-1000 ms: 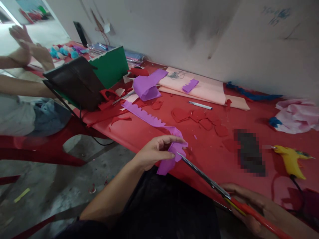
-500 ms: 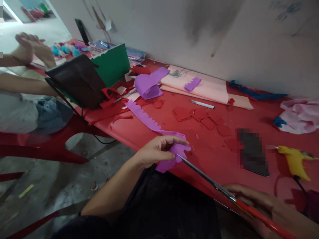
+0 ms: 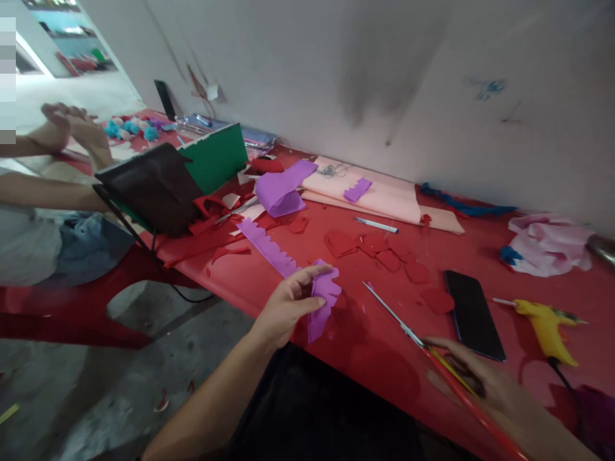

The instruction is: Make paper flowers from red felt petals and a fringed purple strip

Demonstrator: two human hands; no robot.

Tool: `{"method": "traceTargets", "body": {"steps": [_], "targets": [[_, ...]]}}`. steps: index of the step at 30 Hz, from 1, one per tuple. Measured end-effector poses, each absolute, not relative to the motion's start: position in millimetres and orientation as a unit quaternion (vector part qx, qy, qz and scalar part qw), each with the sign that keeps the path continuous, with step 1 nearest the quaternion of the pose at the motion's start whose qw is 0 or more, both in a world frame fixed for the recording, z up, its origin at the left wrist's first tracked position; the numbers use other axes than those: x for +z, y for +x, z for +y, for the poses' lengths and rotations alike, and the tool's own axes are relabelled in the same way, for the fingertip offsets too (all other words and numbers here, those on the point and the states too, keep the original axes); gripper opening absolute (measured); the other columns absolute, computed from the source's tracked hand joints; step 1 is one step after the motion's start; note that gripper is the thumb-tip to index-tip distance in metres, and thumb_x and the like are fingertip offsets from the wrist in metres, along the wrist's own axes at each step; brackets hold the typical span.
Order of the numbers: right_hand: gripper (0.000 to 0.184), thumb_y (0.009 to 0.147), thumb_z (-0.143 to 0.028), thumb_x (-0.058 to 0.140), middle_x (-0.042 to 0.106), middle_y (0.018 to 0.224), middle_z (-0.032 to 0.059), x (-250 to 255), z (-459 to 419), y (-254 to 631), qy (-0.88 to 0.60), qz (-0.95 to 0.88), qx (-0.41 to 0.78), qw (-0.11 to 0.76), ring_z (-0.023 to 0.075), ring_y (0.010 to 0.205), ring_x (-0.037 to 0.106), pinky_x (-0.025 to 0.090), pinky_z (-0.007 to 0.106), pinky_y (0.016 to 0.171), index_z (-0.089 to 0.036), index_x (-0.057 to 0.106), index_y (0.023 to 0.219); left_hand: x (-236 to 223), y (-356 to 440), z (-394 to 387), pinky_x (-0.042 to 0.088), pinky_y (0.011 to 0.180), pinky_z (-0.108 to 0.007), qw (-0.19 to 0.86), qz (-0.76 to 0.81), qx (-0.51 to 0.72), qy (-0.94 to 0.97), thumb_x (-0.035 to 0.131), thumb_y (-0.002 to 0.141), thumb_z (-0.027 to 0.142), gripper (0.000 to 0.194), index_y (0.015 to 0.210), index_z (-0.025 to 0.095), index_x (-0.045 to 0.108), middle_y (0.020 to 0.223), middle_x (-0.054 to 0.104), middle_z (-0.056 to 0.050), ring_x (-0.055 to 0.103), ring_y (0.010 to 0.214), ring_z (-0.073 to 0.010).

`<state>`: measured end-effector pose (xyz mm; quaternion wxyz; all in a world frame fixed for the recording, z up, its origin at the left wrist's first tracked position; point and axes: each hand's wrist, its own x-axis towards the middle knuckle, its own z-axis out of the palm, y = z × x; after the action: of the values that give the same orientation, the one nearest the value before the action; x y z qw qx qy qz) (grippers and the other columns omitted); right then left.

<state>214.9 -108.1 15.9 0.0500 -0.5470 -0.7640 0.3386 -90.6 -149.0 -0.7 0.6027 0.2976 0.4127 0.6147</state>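
Note:
A long purple felt strip (image 3: 267, 250) with a scalloped edge lies across the red table, and its near end rises off the table edge. My left hand (image 3: 287, 306) pinches that end between thumb and fingers. My right hand (image 3: 480, 378) is wrapped round scissors (image 3: 444, 368) with red and yellow handles; their blades look closed and point at the strip, apart from it. Red felt hearts and petal-like cut pieces (image 3: 384, 246) lie beyond the blades. A white pen (image 3: 377, 225) is behind them.
A black phone (image 3: 475, 315) and a yellow glue gun (image 3: 548, 326) lie at the right. Folded peach felt (image 3: 384, 192) and a folded purple piece (image 3: 281, 190) are at the back. At the left, another person's hands (image 3: 77, 131) are behind a brown bag (image 3: 154, 192).
The scissors have drawn away to the right from the purple strip. My left hand has moved slightly left, and the strip's end is turned more upright. The view has shifted.

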Motion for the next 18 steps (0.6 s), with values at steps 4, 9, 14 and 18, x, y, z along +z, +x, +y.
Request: {"method": "traceTargets", "body": {"steps": [4, 9, 14, 18], "targets": [[0.043, 0.086, -0.041, 0.043, 0.07, 0.107, 0.0133, 5, -87, 193, -0.533, -0.83, 0.163, 0.027, 0.0331, 0.09, 0.069, 0.056, 0.045, 0.076, -0.024, 0.053, 0.124, 4, -79, -148, 0.047, 0.087, -0.023, 0.583, 0.412, 0.65, 0.261, 0.069, 0.07, 0.007, 0.05, 0.115, 0.027, 0.065, 0.127, 0.061, -0.002, 0.056, 0.108, -0.0157], [0.039, 0.085, -0.031, 0.044, 0.066, 0.106, 0.0167, -7, -84, 185, -0.503, -0.861, 0.027, 0.063, 0.035, 0.089, 0.065, 0.052, 0.052, 0.077, -0.021, 0.061, 0.118, 2, -55, -147, 0.045, 0.085, -0.02, 0.553, 0.437, 0.671, 0.23, 0.071, 0.072, 0.012, 0.046, 0.114, 0.029, 0.065, 0.131, 0.058, 0.0, 0.054, 0.103, -0.0123], [0.04, 0.085, -0.043, 0.055, 0.064, 0.117, 0.0105, 13, -93, 155, -0.504, -0.75, 0.331, 0.271, 0.0291, 0.107, 0.06, 0.049, 0.049, 0.092, -0.028, 0.059, 0.121, -3, -26, -141, 0.046, 0.076, -0.018, 0.57, 0.43, 0.672, 0.198, 0.073, 0.071, 0.017, 0.05, 0.118, 0.031, 0.062, 0.111, 0.063, 0.001, 0.053, 0.078, -0.0071], [0.045, 0.072, -0.045, 0.072, 0.066, 0.118, 0.0086, 16, -102, 114, -0.452, -0.524, 0.619, 0.371, 0.0259, 0.112, 0.06, 0.048, 0.042, 0.094, -0.026, 0.063, 0.112, -1, -10, -138, 0.046, 0.079, -0.018, 0.584, 0.402, 0.681, 0.182, 0.074, 0.071, 0.018, 0.053, 0.119, 0.033, 0.059, 0.087, 0.062, 0.004, 0.056, 0.078, -0.0069]]}}
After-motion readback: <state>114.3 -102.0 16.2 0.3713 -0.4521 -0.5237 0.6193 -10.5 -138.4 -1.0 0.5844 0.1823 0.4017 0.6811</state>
